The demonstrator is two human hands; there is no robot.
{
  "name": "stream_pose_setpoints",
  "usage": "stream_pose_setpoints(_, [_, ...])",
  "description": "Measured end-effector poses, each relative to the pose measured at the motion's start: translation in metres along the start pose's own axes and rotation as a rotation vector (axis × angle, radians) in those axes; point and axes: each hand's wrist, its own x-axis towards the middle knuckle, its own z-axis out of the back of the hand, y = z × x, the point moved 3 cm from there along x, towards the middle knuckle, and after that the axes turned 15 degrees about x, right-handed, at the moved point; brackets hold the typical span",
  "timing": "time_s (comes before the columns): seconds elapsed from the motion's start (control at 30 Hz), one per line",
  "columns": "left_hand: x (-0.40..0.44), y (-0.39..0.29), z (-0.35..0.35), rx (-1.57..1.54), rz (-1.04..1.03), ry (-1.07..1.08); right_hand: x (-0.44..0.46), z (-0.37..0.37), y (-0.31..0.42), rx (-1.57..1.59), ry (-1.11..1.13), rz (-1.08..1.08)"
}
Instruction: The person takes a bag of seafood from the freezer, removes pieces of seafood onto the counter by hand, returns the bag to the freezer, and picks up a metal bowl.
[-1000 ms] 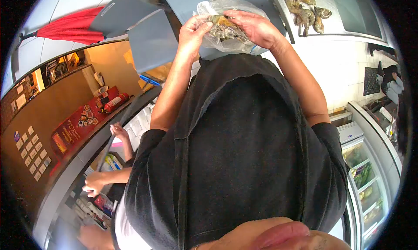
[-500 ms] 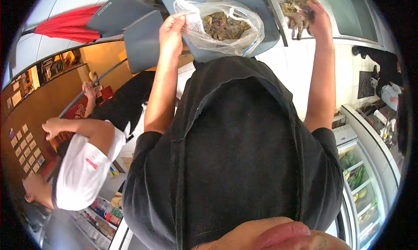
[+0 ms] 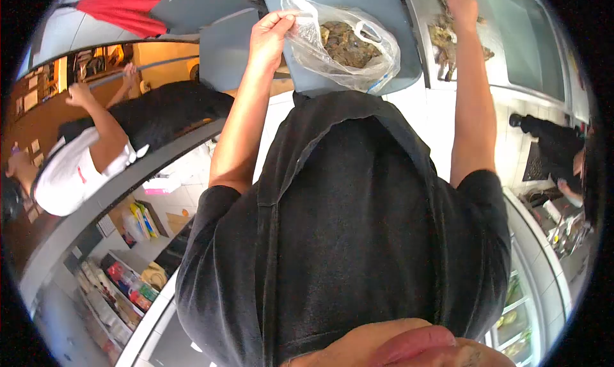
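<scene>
Across the background, a pale tiled room, with a blue-grey table (image 3: 409,63) at the top centre of the frame and a pale counter (image 3: 425,10) at the upper right. On the table, a clear plastic bag (image 3: 313,52), mouth open upward, with brown mottled pieces (image 3: 348,45) lying inside; exact kind too hard to tell. At the left edge of the bag's mouth, the left hand (image 3: 267,40), thumb and fingers pinching the plastic, the same as half a second ago. Near the top edge at the upper right, the right hand (image 3: 462,7), over a loose pile (image 3: 442,44) of similar pieces on the counter; fingertips unclear, so impossible to tell whether spread or closed on something. Compared with half a second ago, right hand now higher in the frame, toward the upper end of the pile. One second ago, both hands together above the bag with a piece between them; now well apart. At the left, a person in a white shirt (image 3: 70,180), both hands on a long pole (image 3: 160,64), now higher and farther left than half a second ago.
</scene>
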Motion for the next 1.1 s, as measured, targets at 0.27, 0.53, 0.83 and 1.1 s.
stream_pose_setpoints(0.27, [0.001,-0.001,0.001,0.001,0.03,-0.036,-0.18,-0.184,0.024,-0.146,0.827,0.157])
stream_pose_setpoints(0.53, [0.005,0.005,0.002,-0.037,0.022,-0.012,-0.163,-0.236,-0.011,-0.473,0.864,0.18])
stream_pose_setpoints(0.83, [-0.001,0.012,0.017,-0.029,0.053,-0.039,-0.154,-0.268,-0.005,-0.623,1.009,-0.053])
stream_pose_setpoints(1.1, [-0.009,0.022,0.033,-0.041,0.068,-0.045,-0.192,-0.238,0.015,-0.584,0.992,0.12])
